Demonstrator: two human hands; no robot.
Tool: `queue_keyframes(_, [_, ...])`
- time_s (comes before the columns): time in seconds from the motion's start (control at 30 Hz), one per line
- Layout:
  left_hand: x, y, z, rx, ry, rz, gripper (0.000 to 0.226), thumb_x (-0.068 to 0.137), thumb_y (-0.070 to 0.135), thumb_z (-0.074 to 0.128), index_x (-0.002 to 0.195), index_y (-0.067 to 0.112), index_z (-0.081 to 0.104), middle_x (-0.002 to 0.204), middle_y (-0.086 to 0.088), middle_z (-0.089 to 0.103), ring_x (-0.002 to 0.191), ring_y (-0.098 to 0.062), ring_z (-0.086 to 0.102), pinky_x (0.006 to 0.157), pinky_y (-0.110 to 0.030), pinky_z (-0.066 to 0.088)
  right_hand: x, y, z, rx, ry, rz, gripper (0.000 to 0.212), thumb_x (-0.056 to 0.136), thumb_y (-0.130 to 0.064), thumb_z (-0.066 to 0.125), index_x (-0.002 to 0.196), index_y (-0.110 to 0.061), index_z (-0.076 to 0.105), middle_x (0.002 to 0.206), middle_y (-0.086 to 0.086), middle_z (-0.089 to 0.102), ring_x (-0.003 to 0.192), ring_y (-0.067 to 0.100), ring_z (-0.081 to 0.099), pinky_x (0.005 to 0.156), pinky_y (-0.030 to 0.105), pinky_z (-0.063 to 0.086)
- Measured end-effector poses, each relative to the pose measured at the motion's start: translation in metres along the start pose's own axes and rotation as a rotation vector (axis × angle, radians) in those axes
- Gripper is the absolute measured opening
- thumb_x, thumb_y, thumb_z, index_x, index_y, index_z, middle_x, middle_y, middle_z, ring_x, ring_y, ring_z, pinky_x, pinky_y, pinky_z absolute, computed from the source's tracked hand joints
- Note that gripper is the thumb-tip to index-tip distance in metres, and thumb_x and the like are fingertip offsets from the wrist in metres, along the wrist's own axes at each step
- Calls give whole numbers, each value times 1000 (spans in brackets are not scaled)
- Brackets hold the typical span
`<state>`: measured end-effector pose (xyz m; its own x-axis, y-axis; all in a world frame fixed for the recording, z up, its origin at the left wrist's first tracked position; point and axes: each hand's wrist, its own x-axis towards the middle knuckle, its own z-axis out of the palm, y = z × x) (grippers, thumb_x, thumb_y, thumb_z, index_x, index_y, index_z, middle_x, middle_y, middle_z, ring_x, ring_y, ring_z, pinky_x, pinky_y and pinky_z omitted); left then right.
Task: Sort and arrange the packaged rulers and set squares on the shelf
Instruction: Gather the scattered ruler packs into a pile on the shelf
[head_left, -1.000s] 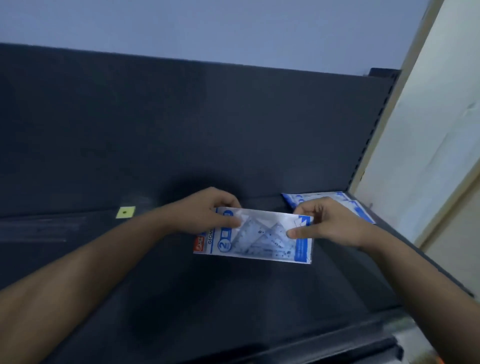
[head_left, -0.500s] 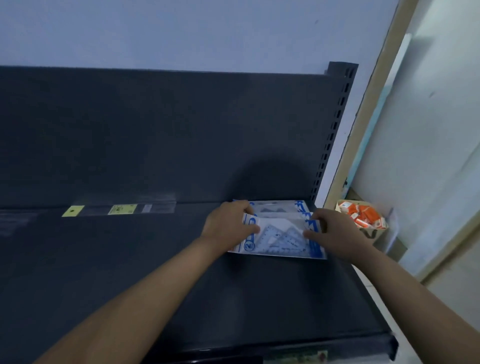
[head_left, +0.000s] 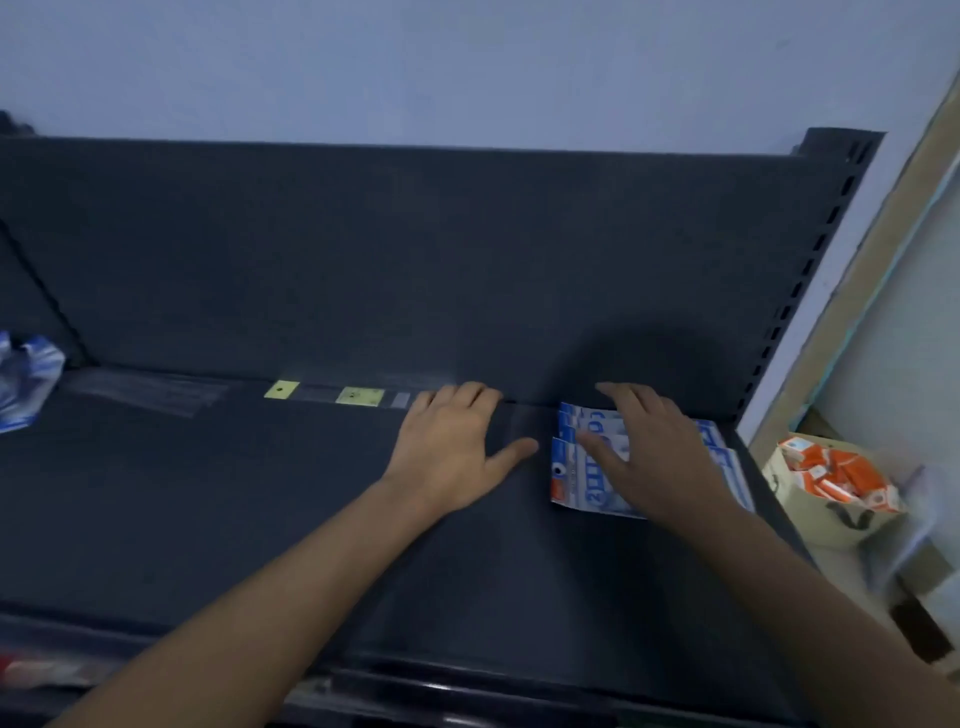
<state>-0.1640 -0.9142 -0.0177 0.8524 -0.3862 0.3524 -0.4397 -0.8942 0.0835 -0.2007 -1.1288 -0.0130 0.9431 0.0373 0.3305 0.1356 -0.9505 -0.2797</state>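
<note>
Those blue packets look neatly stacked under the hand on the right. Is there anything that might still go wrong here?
Possibly. The blue packets lie overlapped and slightly fanned, so they may slide apart when the right hand lifts off. They also sit near the shelf's right end, above the box of orange packs, so a push could tip one over. The left hand, flat beside the clear rulers, could nudge them crooked.
</note>
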Motion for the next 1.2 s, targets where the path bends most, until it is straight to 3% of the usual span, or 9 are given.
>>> queue_keyframes(0.17, [-52, -92, -60, 173, 35, -110, 79, 81, 77, 21, 132, 23, 48, 136, 4, 50, 126, -18, 45, 104, -33, 28, 18, -124, 27, 90, -60, -159, 57, 93, -53, 44, 140, -22, 38, 140, -2, 44, 124, 21, 44, 102, 38, 37])
queue_keyframes(0.4, [-177, -289, -130, 353, -47, -431, 79, 83, 77, 28, 133, 17, 45, 136, -3, 50, 128, -24, 43, 104, -38, 30, 24, -345, 89, 271, -40, -334, 57, 91, -51, 51, 138, -21, 42, 136, -2, 50, 124, 20, 46, 106, 35, 32])
queue_keyframes(0.63, [-278, -449, -185, 410, -144, -646, 82, 85, 76, 31, 139, 16, 40, 138, -6, 49, 128, -26, 43, 104, -40, 32, 52, -533, 143, 274, -215, -427, 56, 91, -56, 46, 135, -22, 43, 139, 1, 45, 125, 24, 46, 103, 39, 38])
queue_keyframes(0.93, [-314, -606, -194, 415, -236, -747, 71, 88, 71, 36, 134, 18, 46, 140, -5, 49, 129, -27, 44, 101, -41, 34, 93, -652, 221, 225, -346, -540, 42, 92, -45, 52, 124, -18, 53, 122, 3, 56, 113, 22, 51, 94, 35, 42])
queue_keyframes(1.1, [-293, -690, -187, 426, -291, -689, 48, 96, 52, 39, 131, 22, 49, 135, -2, 52, 126, -24, 46, 102, -39, 34, 136, -714, 268, 228, -363, -580, 34, 94, -42, 48, 115, -16, 57, 114, 4, 60, 109, 23, 54, 91, 35, 44])
queue_keyframes(1.2, [-270, -738, -187, 403, -308, -621, 41, 96, 46, 43, 131, 26, 50, 135, 0, 54, 125, -23, 48, 101, -36, 32, 161, -750, 295, 233, -371, -571, 36, 94, -40, 49, 123, -20, 55, 123, 1, 59, 115, 22, 54, 92, 33, 43])
